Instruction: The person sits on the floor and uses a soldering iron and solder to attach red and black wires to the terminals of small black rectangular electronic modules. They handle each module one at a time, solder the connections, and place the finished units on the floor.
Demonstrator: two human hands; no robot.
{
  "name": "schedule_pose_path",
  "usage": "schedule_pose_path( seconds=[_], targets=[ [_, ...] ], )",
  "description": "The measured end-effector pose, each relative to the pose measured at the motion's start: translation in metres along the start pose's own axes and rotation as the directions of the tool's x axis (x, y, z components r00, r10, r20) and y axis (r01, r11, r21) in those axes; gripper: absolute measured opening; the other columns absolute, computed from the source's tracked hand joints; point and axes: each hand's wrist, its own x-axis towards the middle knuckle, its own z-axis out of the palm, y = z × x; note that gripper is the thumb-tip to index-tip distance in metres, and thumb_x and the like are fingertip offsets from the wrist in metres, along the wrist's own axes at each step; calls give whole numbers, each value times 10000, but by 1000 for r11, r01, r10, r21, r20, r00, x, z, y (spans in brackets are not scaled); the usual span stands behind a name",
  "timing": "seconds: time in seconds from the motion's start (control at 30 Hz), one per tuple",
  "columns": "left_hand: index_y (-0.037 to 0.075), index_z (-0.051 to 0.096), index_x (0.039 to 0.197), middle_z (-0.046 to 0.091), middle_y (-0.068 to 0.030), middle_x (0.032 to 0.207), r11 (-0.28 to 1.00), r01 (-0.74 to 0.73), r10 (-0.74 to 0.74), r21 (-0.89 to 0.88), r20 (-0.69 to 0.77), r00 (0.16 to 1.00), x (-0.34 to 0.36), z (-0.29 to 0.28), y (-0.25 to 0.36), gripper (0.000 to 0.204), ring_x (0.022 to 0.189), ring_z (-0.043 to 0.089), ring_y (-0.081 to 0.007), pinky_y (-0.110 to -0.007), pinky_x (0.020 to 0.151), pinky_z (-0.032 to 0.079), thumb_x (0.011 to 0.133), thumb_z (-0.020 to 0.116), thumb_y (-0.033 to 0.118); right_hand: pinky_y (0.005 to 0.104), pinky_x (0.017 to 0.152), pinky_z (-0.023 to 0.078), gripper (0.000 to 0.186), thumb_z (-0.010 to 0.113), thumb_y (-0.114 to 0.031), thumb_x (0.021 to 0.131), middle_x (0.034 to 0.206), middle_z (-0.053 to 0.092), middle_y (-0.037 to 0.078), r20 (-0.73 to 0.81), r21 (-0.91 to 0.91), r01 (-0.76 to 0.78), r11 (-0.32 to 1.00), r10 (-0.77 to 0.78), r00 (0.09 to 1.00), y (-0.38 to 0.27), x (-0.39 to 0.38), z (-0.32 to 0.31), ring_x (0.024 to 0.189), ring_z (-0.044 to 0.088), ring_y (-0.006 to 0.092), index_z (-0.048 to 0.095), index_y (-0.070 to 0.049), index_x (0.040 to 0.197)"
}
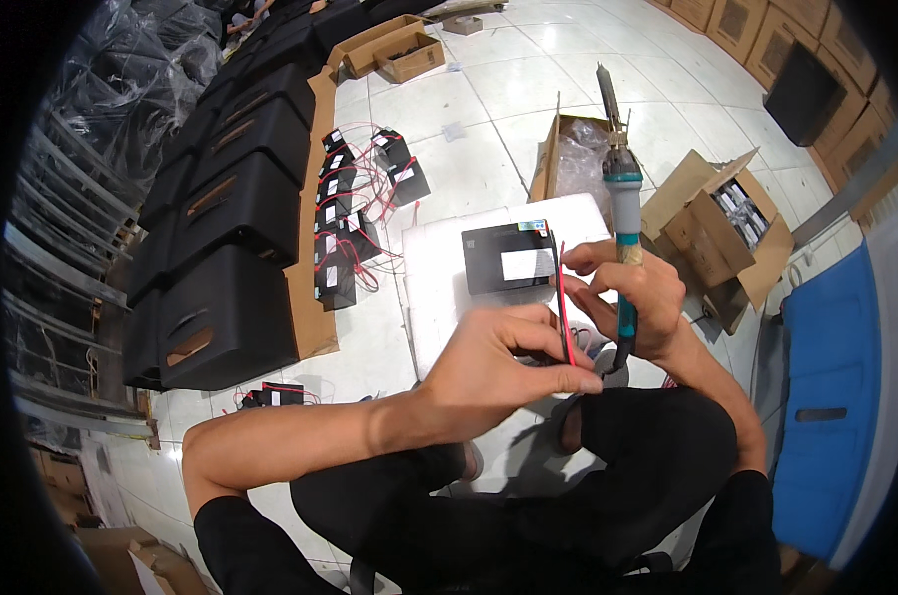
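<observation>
My left hand (493, 362) is closed, thumb and fingers pinching a pair of red and black wires (565, 322) that runs upward between my hands. A soldering iron (622, 203) with a teal and grey handle stands nearly upright in my right hand (647, 297), its metal tip pointing up and away. The right fingertips are bent close to the upper wire ends; whether they touch them I cannot tell. Just beyond my hands a black box-shaped battery (488, 266) with a white label lies on a white foam block (431, 317).
Several black batteries with red wires (340, 213) lie on the floor at left, beside stacked black plastic cases (236, 317). An open carton (707, 228) stands at right, near a blue panel (831, 397). Another carton with clear plastic wrap (578, 164) is behind the foam.
</observation>
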Motion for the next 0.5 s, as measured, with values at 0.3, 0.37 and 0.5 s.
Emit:
schedule_pose_path(
  seconds=[0.3, 0.37, 0.5],
  targets=[
    [-21, 744, 913, 656, -50, 870, 983, 160, -169, -88, -109, 980, -5, -7, 5, 159, 745, 594, -95, -247, 651, 462, 838, 779, 115, 284, 520, 521, 273, 759, 66, 770, 825, 719, 183, -116, 16, -111, 994, 112, 987, 5, -9, 14, 599, 671, 234, 516, -50, 814],
    [-19, 746, 908, 664, -54, 848, 986, 156, -163, -49, -183, 970, -11, -12, 5, 149, 734, 591, -92, -242, 647, 461, 837, 778, 108, 284, 523, 526, 274, 745, 80, 782, 819, 718, 183, -131, 12, -129, 992, 129, 983, 6, -9, 16, 611, 678, 221, 506, -45, 827],
    [-18, 750, 897, 675, -63, 812, 991, 128, -136, -50, -253, 958, -19, -20, -1, 128, 727, 592, -91, -240, 646, 460, 833, 777, 89, 286, 520, 540, 281, 728, 114, 792, 739, 690, 189, -151, 56, -153, 987, 160, 976, 11, -9, 19, 641, 702, 216, 479, -10, 835]
  ],
)
